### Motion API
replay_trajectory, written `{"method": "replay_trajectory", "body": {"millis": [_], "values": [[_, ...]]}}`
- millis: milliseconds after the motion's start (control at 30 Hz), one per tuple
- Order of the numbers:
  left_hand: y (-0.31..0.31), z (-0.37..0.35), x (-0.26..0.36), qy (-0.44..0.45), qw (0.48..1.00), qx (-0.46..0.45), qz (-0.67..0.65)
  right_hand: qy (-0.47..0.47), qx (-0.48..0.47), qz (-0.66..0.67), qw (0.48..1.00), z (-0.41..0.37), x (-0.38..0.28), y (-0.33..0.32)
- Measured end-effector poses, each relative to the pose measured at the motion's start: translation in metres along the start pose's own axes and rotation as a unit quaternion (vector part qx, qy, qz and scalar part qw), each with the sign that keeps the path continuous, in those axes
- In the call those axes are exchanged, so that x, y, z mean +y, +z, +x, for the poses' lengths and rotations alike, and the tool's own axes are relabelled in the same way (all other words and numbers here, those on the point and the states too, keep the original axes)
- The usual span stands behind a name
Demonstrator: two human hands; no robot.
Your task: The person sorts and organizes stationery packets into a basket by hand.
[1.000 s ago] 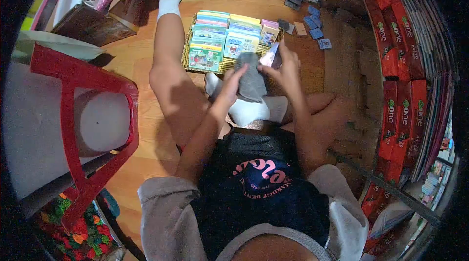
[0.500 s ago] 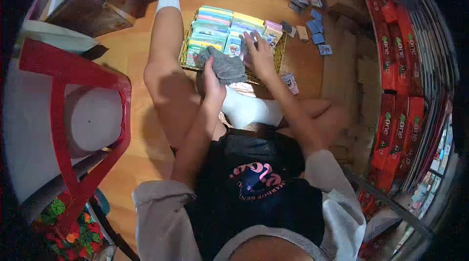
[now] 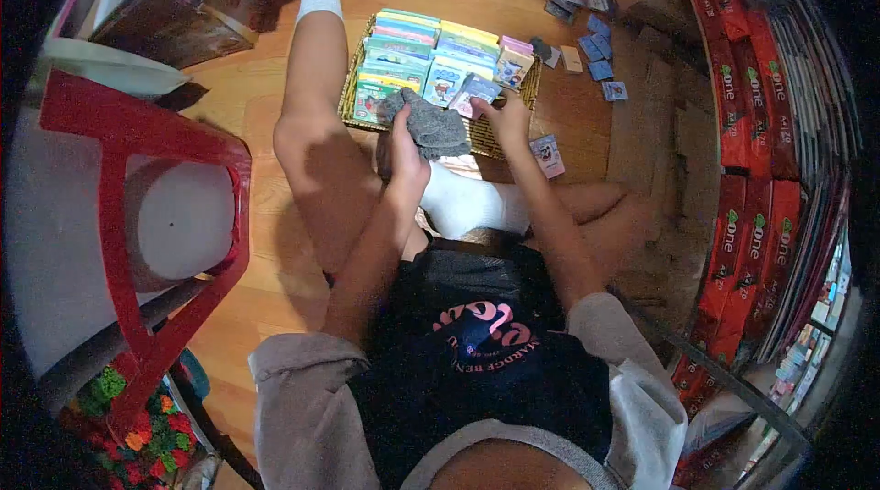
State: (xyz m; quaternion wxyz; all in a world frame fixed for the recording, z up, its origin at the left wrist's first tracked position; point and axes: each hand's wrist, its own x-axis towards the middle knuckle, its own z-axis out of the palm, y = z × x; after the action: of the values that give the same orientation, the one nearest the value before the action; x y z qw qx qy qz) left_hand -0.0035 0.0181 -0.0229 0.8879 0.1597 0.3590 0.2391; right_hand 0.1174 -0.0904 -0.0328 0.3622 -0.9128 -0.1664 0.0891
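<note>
Person seated on the wooden floor (image 3: 247, 114), legs out to either side of a wicker basket (image 3: 352, 91) packed with rows of colourful boxes (image 3: 403, 55) standing on edge. The left hand (image 3: 403, 149) is closed around a bunched grey cloth (image 3: 436, 128), fingers curled into the fabric, and holds it just above the near rim of the basket. The right hand (image 3: 510, 120) pinches a small flat box (image 3: 477, 90) by its lower edge, thumb on one face and fingers behind, with the box tilted over the basket's right half, beside the cloth; whether the two touch cannot be told. Judgement on handling: the box looks like thin printed card, so light and fairly stiff across its faces but easy to dent at corners. Its surface is likely glossy and a little slippery, so a pinch across the two broad faces near one edge should hold better than a grip on the narrow sides. The cloth is soft and limp with no fixed shape, tolerates any grip, and a loose fistful is enough. A loose box (image 3: 547, 155) of similar kind lies flat on the floor just right of the right wrist. A red stool (image 3: 137, 169) stands at the left and stacked red cartons (image 3: 738, 105) line the right.
</note>
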Motion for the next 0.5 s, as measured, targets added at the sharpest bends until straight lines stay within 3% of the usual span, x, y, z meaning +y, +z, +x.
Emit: {"method": "replay_trajectory", "body": {"millis": [167, 400, 500], "values": [[0.0, -0.003, 0.003, -0.002, 0.999, -0.027, -0.022, -0.016, 0.06, 0.001, 0.998, 0.001, 0.001, -0.005], [0.004, -0.005, -0.002, -0.018, 1.0, -0.022, -0.007, -0.051, 0.074, -0.097, 0.991, 0.002, -0.003, 0.004], [0.004, -0.006, 0.002, -0.024, 0.999, -0.019, -0.02, -0.05, 0.065, -0.069, 0.994, 0.003, 0.0, 0.006]]}}
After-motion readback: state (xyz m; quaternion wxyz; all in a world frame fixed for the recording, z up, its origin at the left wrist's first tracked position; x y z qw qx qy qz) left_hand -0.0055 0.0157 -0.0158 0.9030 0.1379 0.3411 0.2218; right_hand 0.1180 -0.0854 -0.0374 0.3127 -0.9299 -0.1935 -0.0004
